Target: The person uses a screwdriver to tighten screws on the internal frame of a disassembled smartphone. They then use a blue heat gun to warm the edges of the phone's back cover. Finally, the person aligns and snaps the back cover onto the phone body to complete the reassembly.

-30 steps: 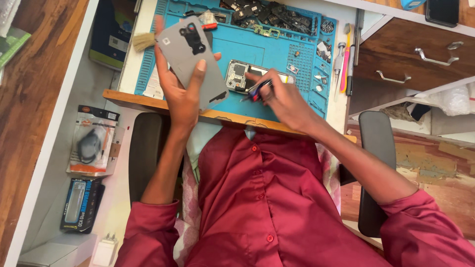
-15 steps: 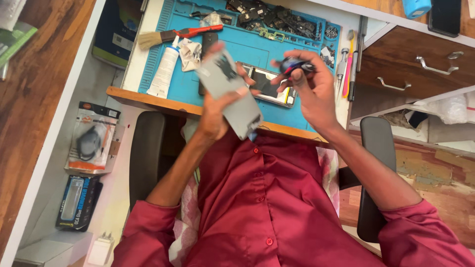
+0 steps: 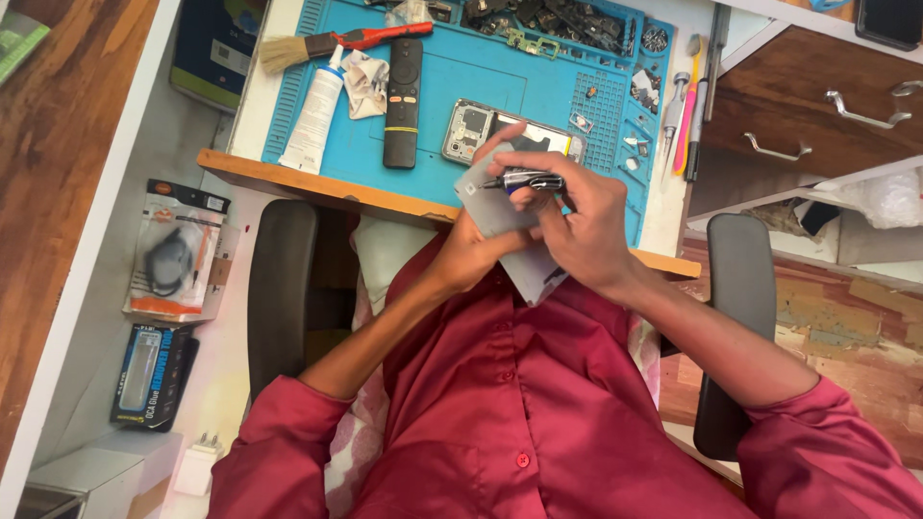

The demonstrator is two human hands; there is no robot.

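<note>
Above the near edge of the blue repair mat (image 3: 538,72), both hands meet in front of the person's chest. The left hand (image 3: 471,252) comes up from below with its fingers closed around a grey phone back cover (image 3: 490,207), holding it tilted over the wooden desk edge (image 3: 317,185). The right hand (image 3: 577,221) lies across the top of the cover, its fingers pinched together on a small dark precision screwdriver (image 3: 527,181) that lies roughly level above the cover; whether its tip touches the cover cannot be told. Just beyond the hands, an opened smartphone (image 3: 481,127) lies flat on the mat with its inner parts showing, partly hidden by the cover and fingers. To the left of it a black remote control (image 3: 403,101) lies lengthwise, then a crumpled cloth (image 3: 365,85) and a white glue tube (image 3: 312,120), with a red-handled brush (image 3: 332,44) above them. Loose parts fill the mat's upper trays (image 3: 567,24), and tweezers and other slim tools (image 3: 687,106) lie along its right side. Packaged items (image 3: 171,252) rest on the white surface to the far left.
</note>
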